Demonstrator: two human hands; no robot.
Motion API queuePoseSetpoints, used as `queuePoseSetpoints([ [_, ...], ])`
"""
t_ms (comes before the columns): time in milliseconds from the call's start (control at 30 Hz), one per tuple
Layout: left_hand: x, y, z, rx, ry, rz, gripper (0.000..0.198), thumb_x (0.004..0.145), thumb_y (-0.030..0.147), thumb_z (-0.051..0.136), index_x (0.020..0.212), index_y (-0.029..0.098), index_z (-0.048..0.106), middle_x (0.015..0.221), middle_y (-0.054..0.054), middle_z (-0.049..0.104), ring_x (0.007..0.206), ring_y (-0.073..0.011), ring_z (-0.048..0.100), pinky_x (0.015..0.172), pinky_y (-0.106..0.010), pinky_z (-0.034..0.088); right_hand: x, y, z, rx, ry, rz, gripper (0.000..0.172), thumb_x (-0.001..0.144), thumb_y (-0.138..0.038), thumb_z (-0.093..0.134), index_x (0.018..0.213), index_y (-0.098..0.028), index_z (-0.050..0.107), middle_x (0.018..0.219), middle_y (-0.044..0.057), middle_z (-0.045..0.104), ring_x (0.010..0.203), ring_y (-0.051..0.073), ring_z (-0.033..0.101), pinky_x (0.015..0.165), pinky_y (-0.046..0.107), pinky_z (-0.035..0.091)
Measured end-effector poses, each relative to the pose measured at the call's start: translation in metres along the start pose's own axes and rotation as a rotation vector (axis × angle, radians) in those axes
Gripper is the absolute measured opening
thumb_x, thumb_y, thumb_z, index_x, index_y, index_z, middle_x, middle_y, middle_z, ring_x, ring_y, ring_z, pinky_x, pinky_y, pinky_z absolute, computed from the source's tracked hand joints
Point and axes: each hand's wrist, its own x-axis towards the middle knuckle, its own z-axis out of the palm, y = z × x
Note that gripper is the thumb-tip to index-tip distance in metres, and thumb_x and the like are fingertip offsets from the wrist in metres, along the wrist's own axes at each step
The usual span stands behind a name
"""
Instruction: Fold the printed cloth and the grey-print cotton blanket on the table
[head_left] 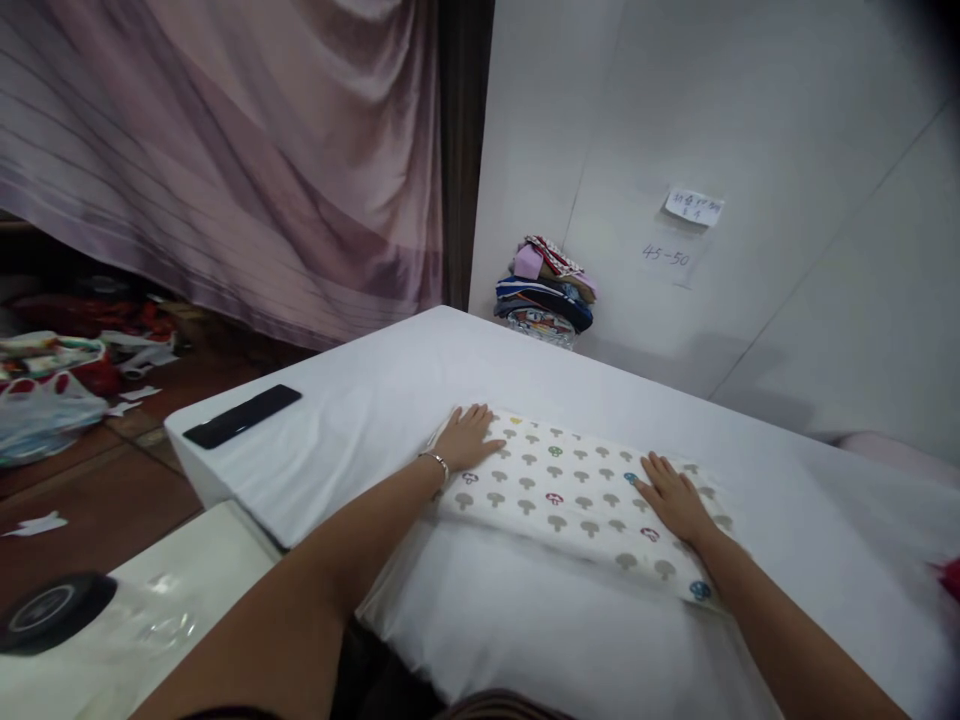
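A folded white cloth (570, 490) with grey and a few coloured mushroom prints lies flat on the white-covered table (420, 360). On its left end rests my left hand (469, 440), palm down with fingers spread; a bracelet circles the wrist. My right hand (675, 500) lies flat near the cloth's right end, fingers stretched out and thumb apart. Neither hand grips the fabric. The cloth forms a long strip across the table in front of my body.
A black phone (244, 415) lies at the table's left corner. Behind the table, folded clothes (546, 290) are stacked against the wall. At lower left, a pale surface (217, 545) holds a dark round object (56, 612). Plastic bags (49, 415) sit on the floor beneath a pink curtain (300, 150).
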Motion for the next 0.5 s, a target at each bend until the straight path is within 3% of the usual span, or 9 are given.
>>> queuePoseSetpoints([
  [100, 0.000, 0.002, -0.009, -0.054, -0.022, -0.006, 0.069, 0.085, 0.057, 0.034, 0.139, 0.014, 0.031, 0.149, -0.012, 0.022, 0.139, -0.0248, 0.014, 0.112, -0.045, 0.007, -0.004, -0.002, -0.012, 0.066, -0.029, 0.020, 0.058, 0.091, -0.048, 0.026, 0.141, -0.019, 0.033, 0.150, 0.008, 0.021, 0.139, 0.024, 0.014, 0.110, 0.049, 0.017],
  [200, -0.014, -0.002, -0.021, -0.130, 0.066, -0.069, 0.068, 0.085, 0.053, 0.034, 0.137, 0.010, 0.033, 0.149, -0.014, 0.022, 0.138, -0.0238, 0.018, 0.111, -0.039, 0.016, -0.025, 0.011, -0.028, 0.141, 0.069, 0.135, 0.054, 0.090, -0.042, 0.030, 0.139, -0.017, 0.037, 0.150, 0.009, 0.022, 0.139, 0.026, 0.013, 0.109, 0.052, 0.015],
  [267, -0.030, -0.009, -0.027, -0.157, 0.191, -0.129, 0.066, 0.085, 0.053, 0.035, 0.135, 0.010, 0.037, 0.147, -0.014, 0.028, 0.135, -0.0245, 0.025, 0.110, -0.037, 0.022, -0.046, 0.028, -0.038, 0.246, 0.144, 0.280, 0.052, 0.089, -0.036, 0.035, 0.136, -0.016, 0.041, 0.147, 0.011, 0.030, 0.136, 0.027, 0.022, 0.109, 0.050, 0.019],
  [333, -0.043, -0.020, -0.030, -0.172, 0.259, -0.283, 0.064, 0.085, 0.052, 0.034, 0.131, 0.009, 0.041, 0.140, -0.017, 0.039, 0.129, -0.0278, 0.036, 0.105, -0.038, 0.030, -0.067, 0.045, -0.046, 0.350, 0.177, 0.431, 0.050, 0.087, -0.033, 0.038, 0.133, -0.014, 0.045, 0.137, 0.013, 0.045, 0.127, 0.027, 0.040, 0.105, 0.045, 0.030],
  [400, -0.048, -0.031, -0.031, -0.174, 0.161, -0.454, 0.066, 0.083, 0.053, 0.036, 0.127, 0.005, 0.044, 0.129, -0.022, 0.049, 0.119, -0.0324, 0.047, 0.097, -0.042, 0.038, -0.084, 0.056, -0.052, 0.396, 0.178, 0.538, 0.048, 0.086, -0.032, 0.040, 0.128, -0.012, 0.050, 0.123, 0.014, 0.058, 0.114, 0.026, 0.054, 0.097, 0.039, 0.041],
  [500, -0.040, -0.043, -0.032, -0.200, 0.055, -0.514, 0.065, 0.080, 0.059, 0.037, 0.115, 0.006, 0.053, 0.108, -0.020, 0.062, 0.097, -0.0351, 0.058, 0.079, -0.044, 0.046, -0.091, 0.059, -0.056, 0.411, 0.143, 0.608, 0.038, 0.084, -0.037, 0.044, 0.109, -0.015, 0.064, 0.105, 0.011, 0.067, 0.102, 0.024, 0.061, 0.088, 0.034, 0.046],
])
